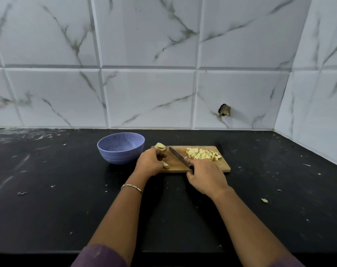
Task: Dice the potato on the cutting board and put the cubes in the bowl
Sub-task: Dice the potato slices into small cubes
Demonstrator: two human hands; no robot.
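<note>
The left hand (150, 163) curls round a potato piece (161, 147) at the cutting board's (224, 167) left end. The right hand (204, 178) grips a knife (177, 156), its blade angled over the board. Cubes (202, 154) are piled at the board's right. A bowl (121, 150) sits just left on the surface (48, 189).

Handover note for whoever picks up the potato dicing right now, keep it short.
Left hand: holds a potato chunk at the left end of the cutting board.
Right hand: grips the knife, blade over the board.
Done: pile of potato cubes on the board's right side.
Left: dice the chunk and the small piece beside that hand, then move all cubes to the purple bowl, which looks empty, left of the board.
</note>
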